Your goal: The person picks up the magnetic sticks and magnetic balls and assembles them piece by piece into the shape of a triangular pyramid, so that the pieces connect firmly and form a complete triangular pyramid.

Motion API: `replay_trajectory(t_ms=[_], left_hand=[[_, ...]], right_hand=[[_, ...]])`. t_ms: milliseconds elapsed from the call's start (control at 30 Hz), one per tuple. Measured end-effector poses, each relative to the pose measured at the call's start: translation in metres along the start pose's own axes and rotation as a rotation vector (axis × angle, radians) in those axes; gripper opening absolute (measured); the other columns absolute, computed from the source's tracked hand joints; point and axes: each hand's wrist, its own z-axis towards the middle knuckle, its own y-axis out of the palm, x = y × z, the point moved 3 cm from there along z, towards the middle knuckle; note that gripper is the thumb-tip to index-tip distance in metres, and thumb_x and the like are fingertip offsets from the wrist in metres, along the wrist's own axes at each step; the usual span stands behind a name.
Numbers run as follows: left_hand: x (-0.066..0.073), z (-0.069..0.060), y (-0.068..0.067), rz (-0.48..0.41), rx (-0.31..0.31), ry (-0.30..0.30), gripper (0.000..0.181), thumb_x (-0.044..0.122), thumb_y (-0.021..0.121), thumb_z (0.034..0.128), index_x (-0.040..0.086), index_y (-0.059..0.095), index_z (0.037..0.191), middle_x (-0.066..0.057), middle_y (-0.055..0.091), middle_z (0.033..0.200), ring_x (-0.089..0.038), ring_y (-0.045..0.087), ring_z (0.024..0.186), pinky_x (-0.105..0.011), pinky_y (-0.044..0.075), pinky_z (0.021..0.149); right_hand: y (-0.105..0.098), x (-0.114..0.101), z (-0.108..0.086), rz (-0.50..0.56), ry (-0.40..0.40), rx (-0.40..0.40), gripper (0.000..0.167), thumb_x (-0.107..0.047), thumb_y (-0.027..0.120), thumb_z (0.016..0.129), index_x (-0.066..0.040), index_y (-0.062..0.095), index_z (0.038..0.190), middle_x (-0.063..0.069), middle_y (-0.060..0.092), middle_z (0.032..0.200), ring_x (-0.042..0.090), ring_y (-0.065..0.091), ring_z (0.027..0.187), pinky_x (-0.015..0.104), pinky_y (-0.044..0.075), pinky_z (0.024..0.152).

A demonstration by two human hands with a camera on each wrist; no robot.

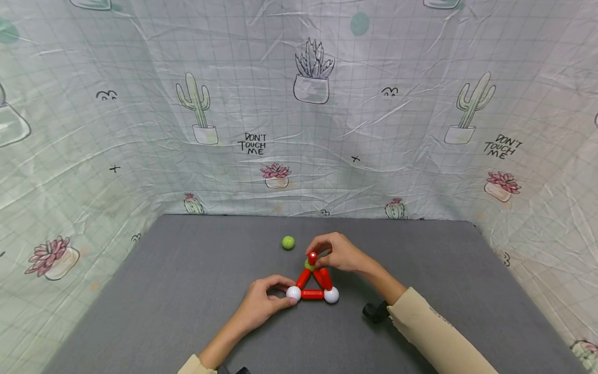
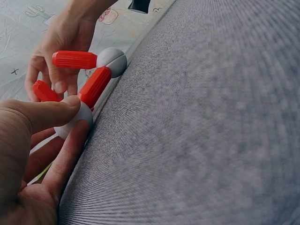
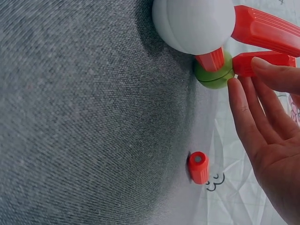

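Observation:
A triangle of red rods (image 1: 312,294) lies on the table, joined by a left white ball (image 1: 293,294), a right white ball (image 1: 331,295) and a green ball (image 3: 215,77) at the far corner. My left hand (image 1: 261,301) holds the left white ball between thumb and fingers. One red rod (image 3: 267,31) stands up from the right white ball, and another upright red rod (image 3: 243,63) rises from the green ball. Around that second rod, my right hand (image 1: 340,253) pinches with its thumb and fingers.
Behind the triangle, a loose green ball (image 1: 288,242) rests on the grey table (image 1: 201,270). The right wrist view also shows a separate red rod (image 3: 198,168) lying on the table. A printed curtain (image 1: 224,104) encloses the back and sides.

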Motion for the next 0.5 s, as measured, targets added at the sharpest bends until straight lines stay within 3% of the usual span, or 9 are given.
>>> replay_trajectory(t_ms=[167,500], left_hand=[[0.000,0.000,0.000,0.002,0.004,0.001,0.034,0.021,0.088,0.0833,0.013,0.076,0.114,-0.012,0.076,0.107,-0.009,0.070,0.077,-0.020,0.055,0.067],[0.000,-0.001,0.001,0.001,0.006,-0.003,0.034,0.021,0.088,0.0826,0.014,0.076,0.114,-0.012,0.075,0.107,-0.009,0.070,0.075,-0.020,0.055,0.068]], right_hand=[[-0.006,0.004,-0.001,-0.004,0.001,0.035,0.030,0.007,0.075,0.085,0.000,0.073,0.114,0.013,0.078,0.108,0.028,0.074,0.104,0.035,0.059,0.087],[-0.033,0.015,-0.002,-0.062,0.074,0.205,0.024,0.004,0.072,0.089,0.002,0.072,0.113,0.026,0.073,0.113,0.027,0.072,0.099,0.032,0.057,0.081]])
